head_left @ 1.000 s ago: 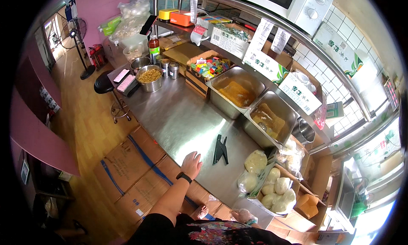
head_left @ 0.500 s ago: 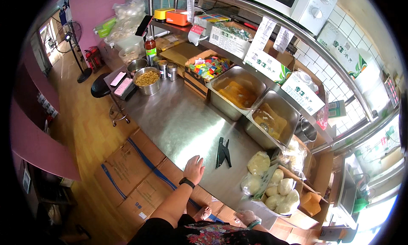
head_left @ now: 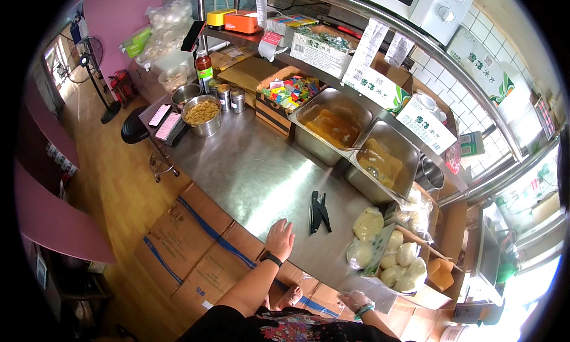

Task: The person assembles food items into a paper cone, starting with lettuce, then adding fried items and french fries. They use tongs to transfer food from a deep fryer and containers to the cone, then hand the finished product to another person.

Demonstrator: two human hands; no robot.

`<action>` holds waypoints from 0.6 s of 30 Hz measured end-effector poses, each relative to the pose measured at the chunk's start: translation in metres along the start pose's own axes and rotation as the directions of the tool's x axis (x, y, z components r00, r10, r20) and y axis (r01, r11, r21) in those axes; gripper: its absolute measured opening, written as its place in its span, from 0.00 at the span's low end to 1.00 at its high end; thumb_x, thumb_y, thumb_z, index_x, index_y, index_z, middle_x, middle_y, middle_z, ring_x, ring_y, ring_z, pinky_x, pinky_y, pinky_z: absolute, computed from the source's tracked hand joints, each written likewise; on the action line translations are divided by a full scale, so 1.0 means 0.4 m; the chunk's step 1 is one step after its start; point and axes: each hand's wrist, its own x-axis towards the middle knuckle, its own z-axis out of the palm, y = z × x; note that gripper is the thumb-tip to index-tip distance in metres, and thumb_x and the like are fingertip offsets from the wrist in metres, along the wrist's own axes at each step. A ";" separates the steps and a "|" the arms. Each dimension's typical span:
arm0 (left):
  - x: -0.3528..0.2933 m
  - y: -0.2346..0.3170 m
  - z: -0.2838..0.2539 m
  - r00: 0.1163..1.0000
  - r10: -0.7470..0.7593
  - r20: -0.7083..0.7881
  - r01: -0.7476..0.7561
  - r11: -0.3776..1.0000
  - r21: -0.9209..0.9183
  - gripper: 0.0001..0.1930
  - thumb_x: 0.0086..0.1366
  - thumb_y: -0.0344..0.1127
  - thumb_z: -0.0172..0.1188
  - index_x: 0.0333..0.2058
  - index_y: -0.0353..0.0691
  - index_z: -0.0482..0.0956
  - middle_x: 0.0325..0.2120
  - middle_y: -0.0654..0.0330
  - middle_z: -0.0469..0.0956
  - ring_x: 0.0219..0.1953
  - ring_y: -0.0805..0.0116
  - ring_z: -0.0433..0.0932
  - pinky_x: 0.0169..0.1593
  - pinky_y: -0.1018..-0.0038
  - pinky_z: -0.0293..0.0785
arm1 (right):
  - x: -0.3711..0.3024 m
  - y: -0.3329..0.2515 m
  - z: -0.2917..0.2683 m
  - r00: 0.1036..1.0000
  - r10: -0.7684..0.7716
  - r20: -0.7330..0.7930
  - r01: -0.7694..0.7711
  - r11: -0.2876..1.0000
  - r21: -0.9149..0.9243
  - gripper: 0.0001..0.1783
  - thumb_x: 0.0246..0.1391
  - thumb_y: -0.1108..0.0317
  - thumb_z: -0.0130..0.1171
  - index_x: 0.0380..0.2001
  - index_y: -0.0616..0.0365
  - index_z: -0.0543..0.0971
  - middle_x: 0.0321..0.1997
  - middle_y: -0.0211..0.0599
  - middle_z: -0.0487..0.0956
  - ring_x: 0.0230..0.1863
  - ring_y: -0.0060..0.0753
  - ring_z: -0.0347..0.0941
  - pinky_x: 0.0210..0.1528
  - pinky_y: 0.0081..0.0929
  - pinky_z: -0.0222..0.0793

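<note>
My left hand (head_left: 280,240), with a black wristband, hovers over the near edge of the steel table (head_left: 237,170). Its fingers are stretched out and nothing is in them. Just beyond it to the right lies a black plier-like tool (head_left: 319,213). My right hand (head_left: 354,300) is low at the table's near right corner; clear plastic, seemingly a thin glove, covers it. Its fingers look loosely extended, and I see no object in them. Close to that hand are bagged pale dough-like rounds (head_left: 367,224) and a box with several white bagged balls (head_left: 407,254).
Two steel pans (head_left: 332,128) with orange-brown contents line the back. A carton of colourful packets (head_left: 292,92), a pot of brown pieces (head_left: 202,113), shaker tins (head_left: 237,100) and phones (head_left: 169,126) stand at the far left. Flattened cardboard (head_left: 196,241) covers the floor left of the table.
My left hand has shifted slightly right and down in view, nearer the table's front edge. The right hand has moved a little right. The view has tilted slightly; objects on the table stay put.
</note>
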 end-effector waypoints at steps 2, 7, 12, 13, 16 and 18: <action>0.001 -0.001 -0.001 1.000 0.007 -0.006 -0.007 1.000 -0.005 0.19 0.51 0.34 0.55 0.43 0.37 0.67 0.45 0.52 0.64 0.48 0.53 0.63 0.51 0.63 0.60 | 0.002 0.000 0.003 1.000 0.009 0.002 -0.009 1.000 -0.018 0.22 0.50 0.45 0.41 0.39 0.45 0.75 0.38 0.45 0.75 0.41 0.48 0.70 0.44 0.40 0.65; 0.003 -0.003 -0.006 1.000 0.021 -0.005 -0.021 1.000 -0.020 0.19 0.51 0.34 0.55 0.43 0.37 0.67 0.44 0.51 0.65 0.49 0.53 0.62 0.51 0.63 0.60 | 0.017 0.017 0.027 0.999 0.043 -0.009 -0.044 0.998 -0.052 0.24 0.49 0.42 0.41 0.39 0.44 0.75 0.38 0.45 0.75 0.41 0.48 0.70 0.43 0.39 0.65; 0.007 -0.005 -0.005 0.999 0.033 0.008 -0.033 0.999 -0.031 0.19 0.51 0.34 0.55 0.43 0.37 0.67 0.44 0.51 0.65 0.49 0.53 0.63 0.51 0.63 0.60 | 0.032 0.040 0.054 0.996 0.086 -0.036 -0.088 0.996 -0.035 0.23 0.47 0.42 0.45 0.36 0.44 0.77 0.32 0.44 0.76 0.37 0.47 0.72 0.40 0.37 0.66; 0.007 -0.007 -0.006 0.999 0.032 0.007 -0.032 0.999 -0.032 0.19 0.51 0.34 0.55 0.43 0.37 0.67 0.44 0.51 0.65 0.49 0.53 0.63 0.51 0.63 0.60 | 0.028 0.029 0.038 0.996 0.090 0.019 -0.090 0.996 0.007 0.26 0.48 0.39 0.42 0.36 0.46 0.77 0.37 0.45 0.76 0.41 0.47 0.71 0.43 0.39 0.65; 0.006 -0.009 -0.008 0.999 0.033 -0.005 -0.033 0.999 -0.033 0.19 0.51 0.33 0.55 0.42 0.37 0.67 0.44 0.51 0.65 0.49 0.53 0.63 0.52 0.62 0.60 | 0.008 -0.019 0.003 0.996 0.093 -0.014 -0.092 0.995 0.036 0.26 0.47 0.40 0.43 0.35 0.47 0.78 0.36 0.46 0.76 0.41 0.47 0.71 0.43 0.39 0.65; 0.004 -0.010 -0.003 0.999 0.038 -0.022 -0.039 0.999 -0.031 0.18 0.50 0.33 0.55 0.41 0.36 0.69 0.45 0.51 0.65 0.49 0.53 0.62 0.52 0.62 0.59 | -0.001 -0.031 -0.008 0.993 0.121 -0.012 -0.121 0.993 0.011 0.25 0.47 0.41 0.43 0.35 0.46 0.77 0.35 0.45 0.76 0.39 0.47 0.71 0.42 0.38 0.65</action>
